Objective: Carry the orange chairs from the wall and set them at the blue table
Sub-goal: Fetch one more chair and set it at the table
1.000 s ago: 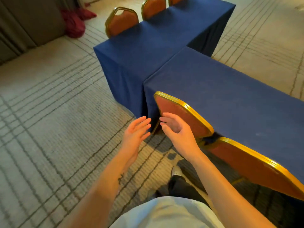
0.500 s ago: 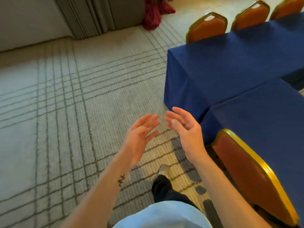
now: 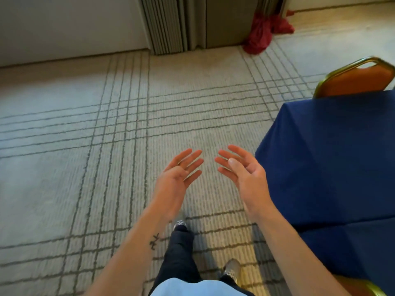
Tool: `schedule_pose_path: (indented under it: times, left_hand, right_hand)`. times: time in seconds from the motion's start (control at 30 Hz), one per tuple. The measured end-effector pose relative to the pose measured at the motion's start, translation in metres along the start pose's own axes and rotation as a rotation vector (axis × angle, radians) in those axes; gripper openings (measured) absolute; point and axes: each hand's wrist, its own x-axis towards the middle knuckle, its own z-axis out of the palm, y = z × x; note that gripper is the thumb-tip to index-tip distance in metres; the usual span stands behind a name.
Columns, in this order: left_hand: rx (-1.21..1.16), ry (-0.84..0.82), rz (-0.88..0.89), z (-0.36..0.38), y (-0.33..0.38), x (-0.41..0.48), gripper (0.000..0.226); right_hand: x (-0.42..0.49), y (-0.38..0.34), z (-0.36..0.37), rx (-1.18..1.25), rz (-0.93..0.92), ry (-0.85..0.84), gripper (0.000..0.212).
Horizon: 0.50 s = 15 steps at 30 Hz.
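both hands [image 3: 213, 174] empty above carpet [image 3: 64, 146] beside blue table [image 3: 331, 157].

I see my left hand [image 3: 178, 178] and right hand [image 3: 245, 173] spread, palms facing, holding nothing; right of the right hand, the blue table [image 3: 333, 159] with 1 orange chair [image 3: 359, 80] beyond.

Cloth over the blue table [image 3: 333, 159] is lying smooth, matt. The orange chair [image 3: 359, 80] is gleaming along its gold-toned metal frame; pad matt, upholstered. The carpet [image 3: 85, 146] is showing coarse ribbed weave; red bundle [image 3: 259, 37] reading as soft cloth.
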Motion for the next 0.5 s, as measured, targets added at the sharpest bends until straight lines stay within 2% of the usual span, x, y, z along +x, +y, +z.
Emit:
schedule_pose_path:
  times: [0.23,0.5]
  left_hand:
    - [-0.097,-0.079,-0.033,-0.025,0.070,0.117,0.052]
    - [-0.077,-0.262,-0.064,0.001,0.148,0.225,0.056]
  right_hand:
    - [0.106,-0.017,0.069,-0.025,-0.001,0.057,0.030]
    - [0.209,-0.058,0.121,0.036,-0.045,0.116,0.032]
